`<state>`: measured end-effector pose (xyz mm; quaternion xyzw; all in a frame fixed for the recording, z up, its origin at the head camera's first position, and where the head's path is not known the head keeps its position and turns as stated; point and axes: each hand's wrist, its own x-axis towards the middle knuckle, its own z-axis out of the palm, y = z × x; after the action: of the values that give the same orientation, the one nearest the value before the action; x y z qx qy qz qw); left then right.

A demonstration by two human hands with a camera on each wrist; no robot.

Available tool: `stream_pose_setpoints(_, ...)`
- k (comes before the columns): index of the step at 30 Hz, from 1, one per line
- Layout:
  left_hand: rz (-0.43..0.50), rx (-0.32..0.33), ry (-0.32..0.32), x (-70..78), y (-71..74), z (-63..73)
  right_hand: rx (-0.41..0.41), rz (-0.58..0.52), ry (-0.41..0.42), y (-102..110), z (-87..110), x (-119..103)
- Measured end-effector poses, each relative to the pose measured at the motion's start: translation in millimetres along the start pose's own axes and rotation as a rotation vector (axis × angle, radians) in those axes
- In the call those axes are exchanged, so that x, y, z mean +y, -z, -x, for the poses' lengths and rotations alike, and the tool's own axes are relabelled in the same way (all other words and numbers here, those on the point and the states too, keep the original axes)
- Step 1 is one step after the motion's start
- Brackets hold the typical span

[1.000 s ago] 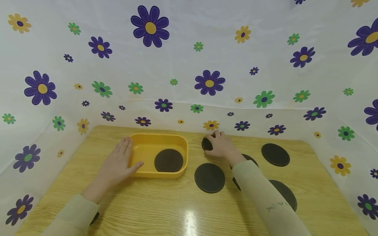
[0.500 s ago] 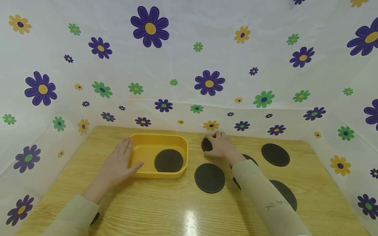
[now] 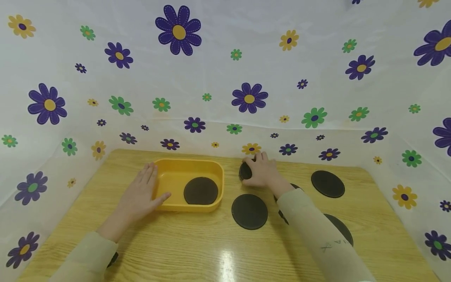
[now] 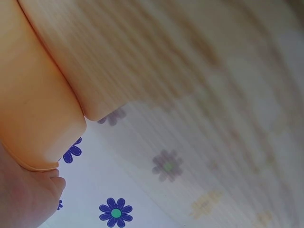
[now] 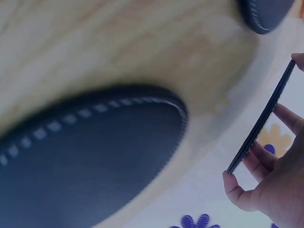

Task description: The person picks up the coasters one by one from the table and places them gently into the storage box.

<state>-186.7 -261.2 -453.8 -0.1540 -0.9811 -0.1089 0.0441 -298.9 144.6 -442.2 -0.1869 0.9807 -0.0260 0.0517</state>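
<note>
My right hand [image 3: 263,170] pinches a black round coaster [image 3: 245,171] by its edges, thumb on one side and fingertips on the other. In the right wrist view this coaster [image 5: 261,118] appears edge-on, tilted, and seems off the table. My left hand [image 3: 139,194] lies against the left side of a yellow tray [image 3: 190,208], fingers extended along the rim and thumb over the near corner. Inside the tray, on its right side, lies another dark coaster [image 3: 201,191]. The tray's wall [image 4: 38,104] fills the left of the left wrist view.
On the wooden table [image 3: 197,246], a coaster [image 3: 249,212] lies right of the tray. Another coaster [image 3: 327,184] lies farther right. My right forearm partly covers a front-right coaster [image 3: 340,227] and one nearer the middle. A flower-printed white cloth [image 3: 211,70] surrounds the back and sides.
My right hand has risen slightly with the coaster, whose face now tilts more toward the left. My left hand and the tray stay put.
</note>
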Motion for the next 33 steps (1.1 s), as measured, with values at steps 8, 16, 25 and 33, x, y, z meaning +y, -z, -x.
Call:
stream_pose_setpoints(8,0.002,0.005,-0.002,-2.3,-3.5,-2.3,0.088,-0.003,0.041,19,-0.5,-10)
stream_pose_setpoints(16,0.008,0.005,-0.003,-1.8,-2.2,-1.5,0.135,0.004,0.136,36,0.8,-29)
stream_pose_setpoints(25,0.012,0.003,-0.002,-1.4,-2.9,-0.8,0.16,-0.006,0.22,46,4.1,-61)
stream_pose_setpoints(33,0.018,-0.004,0.0,-3.9,-3.5,-1.5,0.141,-0.005,0.266,48,3.6,-89)
